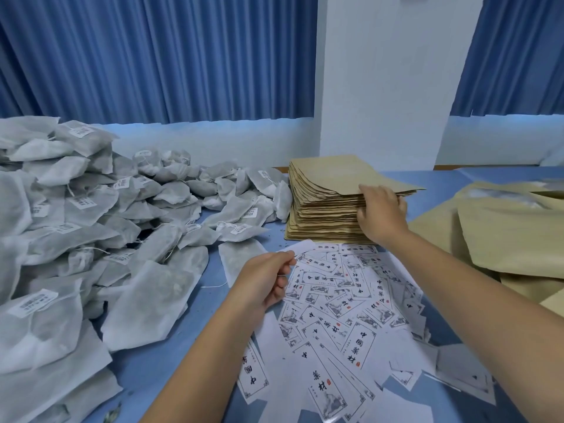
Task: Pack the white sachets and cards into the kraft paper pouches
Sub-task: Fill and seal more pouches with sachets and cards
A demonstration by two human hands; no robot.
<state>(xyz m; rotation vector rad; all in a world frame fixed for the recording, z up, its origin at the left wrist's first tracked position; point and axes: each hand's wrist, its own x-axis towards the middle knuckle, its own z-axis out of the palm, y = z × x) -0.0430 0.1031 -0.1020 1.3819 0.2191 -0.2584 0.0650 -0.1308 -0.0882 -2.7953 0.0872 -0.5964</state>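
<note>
My left forearm enters from the bottom centre of the frame and runs up to my left hand, just left of centre. Its fingers are curled, and thumb and forefinger pinch the near end of one white card. The card points toward the upper right.

My right forearm enters from the lower right and reaches diagonally up to my right hand, right of centre. The thumb lies on top of the stack of kraft paper pouches. The fingers curl into the stack's right front corner, gripping its upper layers. The top pouch juts out to the right past the hand.

The stack stands on the blue desk in the middle of the frame. Directly below it, between my two forearms, the loose cards lie scattered and overlapping, most printed side up. The pinched card sits at the upper left edge of this spread, just below the stack's lower left corner.

The white sachets form a large heap filling the left side of the frame. One sachet lies just left of my left hand, partly hidden behind it. At the right edge, larger kraft bags overlap near my right forearm. Blue curtains and a white pillar fill the upper frame.
</note>
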